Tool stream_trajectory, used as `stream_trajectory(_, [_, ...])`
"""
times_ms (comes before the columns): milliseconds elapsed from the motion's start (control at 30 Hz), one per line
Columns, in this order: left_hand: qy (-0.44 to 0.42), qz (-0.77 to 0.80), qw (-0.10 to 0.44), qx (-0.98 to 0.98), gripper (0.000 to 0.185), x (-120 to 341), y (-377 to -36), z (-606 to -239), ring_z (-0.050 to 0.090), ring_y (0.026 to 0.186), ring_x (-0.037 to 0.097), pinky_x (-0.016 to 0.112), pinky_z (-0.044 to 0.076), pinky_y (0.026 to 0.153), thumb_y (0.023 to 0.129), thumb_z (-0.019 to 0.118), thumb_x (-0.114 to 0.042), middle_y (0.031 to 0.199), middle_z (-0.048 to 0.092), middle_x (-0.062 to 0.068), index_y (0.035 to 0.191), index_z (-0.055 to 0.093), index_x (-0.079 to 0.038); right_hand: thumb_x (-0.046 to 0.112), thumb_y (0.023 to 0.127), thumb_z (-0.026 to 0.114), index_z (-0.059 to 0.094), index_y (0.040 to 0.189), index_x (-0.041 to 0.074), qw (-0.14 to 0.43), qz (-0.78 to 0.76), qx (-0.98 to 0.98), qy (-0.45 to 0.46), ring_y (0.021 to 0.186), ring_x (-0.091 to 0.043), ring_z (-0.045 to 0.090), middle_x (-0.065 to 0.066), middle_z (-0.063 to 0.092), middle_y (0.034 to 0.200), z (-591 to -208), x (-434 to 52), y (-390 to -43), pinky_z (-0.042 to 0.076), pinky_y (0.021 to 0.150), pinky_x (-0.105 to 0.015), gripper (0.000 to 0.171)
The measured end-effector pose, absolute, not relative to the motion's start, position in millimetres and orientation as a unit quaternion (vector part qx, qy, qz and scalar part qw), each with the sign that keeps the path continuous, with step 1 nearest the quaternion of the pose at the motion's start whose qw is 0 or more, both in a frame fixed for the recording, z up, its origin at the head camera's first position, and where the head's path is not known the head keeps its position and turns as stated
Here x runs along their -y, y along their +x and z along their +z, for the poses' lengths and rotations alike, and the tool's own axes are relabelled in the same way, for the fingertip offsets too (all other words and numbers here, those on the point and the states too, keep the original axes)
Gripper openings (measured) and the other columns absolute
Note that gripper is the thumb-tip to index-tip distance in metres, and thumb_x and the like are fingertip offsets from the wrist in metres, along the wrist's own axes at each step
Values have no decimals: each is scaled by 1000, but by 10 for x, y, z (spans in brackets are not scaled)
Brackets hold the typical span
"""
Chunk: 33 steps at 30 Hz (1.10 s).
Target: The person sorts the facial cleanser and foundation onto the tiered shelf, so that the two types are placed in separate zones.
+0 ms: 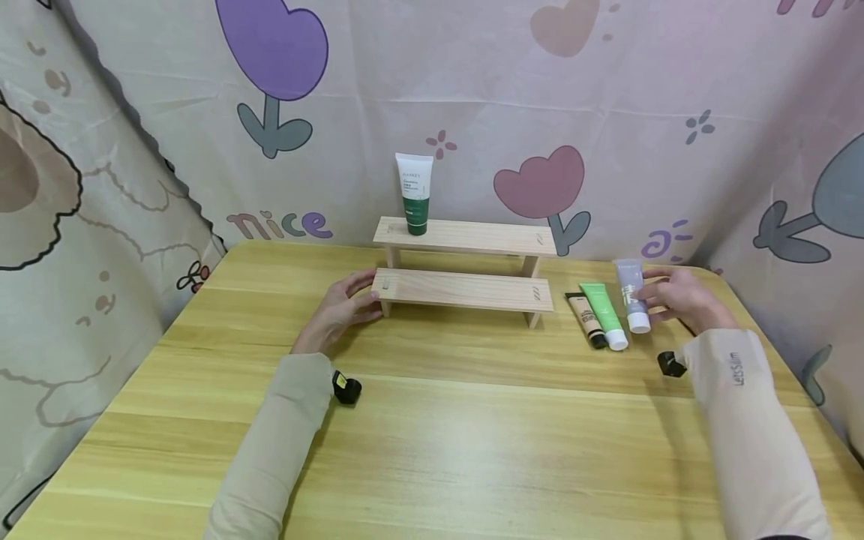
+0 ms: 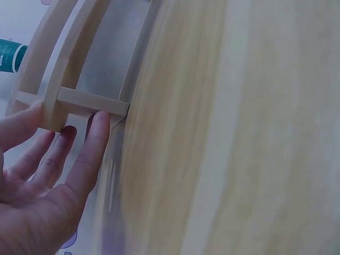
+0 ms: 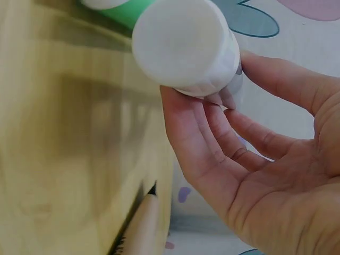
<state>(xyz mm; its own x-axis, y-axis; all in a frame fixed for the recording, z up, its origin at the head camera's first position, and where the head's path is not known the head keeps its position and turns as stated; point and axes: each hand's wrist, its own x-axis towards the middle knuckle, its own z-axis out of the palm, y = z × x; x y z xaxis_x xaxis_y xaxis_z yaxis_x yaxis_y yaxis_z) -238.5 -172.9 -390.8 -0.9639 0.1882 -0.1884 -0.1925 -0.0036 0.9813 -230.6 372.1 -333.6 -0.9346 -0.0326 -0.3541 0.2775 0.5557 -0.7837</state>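
A two-tier wooden shelf (image 1: 466,289) stands at the middle of the table. My left hand (image 1: 354,296) rests with straight fingers against the left end of its lower tier; in the left wrist view the fingertips (image 2: 98,125) touch the shelf's leg (image 2: 90,102). A green-and-white tube (image 1: 414,193) stands cap-down on the top tier. Right of the shelf, my right hand (image 1: 664,296) pinches a grey tube (image 1: 632,295) with a white cap (image 3: 186,48) between thumb and fingers. Beside it lie a green tube (image 1: 604,313) and a beige tube (image 1: 584,319).
The wooden table (image 1: 472,427) is ringed by a flower-print cloth backdrop (image 1: 607,112) at the back and both sides. Small black wrist cameras sit at each sleeve (image 1: 346,388). The table's right edge runs close behind my right hand.
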Motion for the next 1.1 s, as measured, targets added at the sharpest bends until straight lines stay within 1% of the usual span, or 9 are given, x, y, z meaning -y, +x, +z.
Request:
stream_trajectory(133, [-5, 711, 134, -690, 58, 1729, -2386, -3909, 46, 133, 43, 41, 55, 99, 104, 48, 5, 162, 29, 17, 159, 29, -4, 4, 101, 55, 7, 153, -17, 152, -474, -865, 65, 86, -13, 62, -42, 34, 140, -3253, -3691, -2310, 62, 79, -33, 74])
stream_trajectory(300, [-5, 707, 136, -693, 58, 1732, -2383, -3902, 46, 133, 42, 42, 54, 101, 105, 47, 5, 162, 29, 17, 159, 28, -4, 7, 103, 55, 8, 154, -15, 140, -463, -873, 60, 87, -12, 61, -41, 34, 142, -3151, -3651, -2334, 62, 82, -35, 73])
stream_trajectory(467, [-6, 707, 137, -694, 58, 1733, -2389, -3906, 46, 133, 43, 43, 54, 101, 105, 47, 5, 163, 28, 17, 159, 28, -5, 7, 103, 57, 10, 154, -15, 118, -461, -878, 50, 85, -11, 62, -40, 34, 144, -3044, -3573, -2364, 63, 80, -35, 73])
stream_trajectory(533, [-4, 707, 136, -694, 58, 1736, -2390, -3907, 45, 134, 43, 43, 54, 101, 105, 47, 5, 163, 28, 17, 159, 28, -4, 8, 103, 58, 11, 155, -14, 108, -461, -879, 48, 92, -18, 62, -38, 34, 144, -3007, -3531, -2375, 63, 80, -35, 73])
stream_trajectory(600, [-3, 708, 134, -693, 58, 1742, -2391, -3912, 45, 134, 43, 43, 54, 101, 105, 47, 5, 163, 28, 17, 159, 28, -4, 9, 103, 58, 12, 155, -12, 101, -463, -879, 48, 103, -28, 59, -38, 32, 146, -2976, -3481, -2385, 63, 81, -37, 72])
stream_trajectory(700, [-2, 707, 135, -694, 59, 1751, -2385, -3916, 45, 134, 44, 43, 54, 101, 104, 47, 5, 163, 27, 18, 159, 28, -4, 10, 103, 58, 13, 157, -9, 92, -472, -876, 51, 120, -43, 48, -37, 29, 149, -2942, -3404, -2411, 63, 82, -38, 73])
stream_trajectory(767, [-4, 707, 136, -695, 59, 1756, -2378, -3921, 44, 134, 44, 43, 54, 101, 104, 47, 5, 163, 27, 17, 159, 28, -4, 10, 103, 58, 13, 158, -7, 84, -481, -871, 52, 125, -47, 42, -36, 28, 150, -2926, -3351, -2434, 63, 83, -39, 73])
stream_trajectory(900, [-5, 707, 136, -694, 59, 1757, -2365, -3918, 44, 135, 44, 43, 53, 102, 104, 47, 5, 163, 27, 17, 159, 28, -4, 9, 102, 60, 16, 158, -6, 61, -493, -866, 49, 123, -45, 44, -32, 33, 145, -2890, -3259, -2474, 63, 82, -39, 72])
stream_trajectory(1100, [-4, 713, 134, -689, 59, 1748, -2371, -3901, 43, 135, 44, 42, 55, 100, 103, 48, 7, 163, 28, 18, 158, 29, -3, 6, 100, 62, 19, 157, -4, 27, -510, -859, 34, 111, -31, 51, -19, 43, 130, -2762, -3117, -2518, 63, 81, -35, 72])
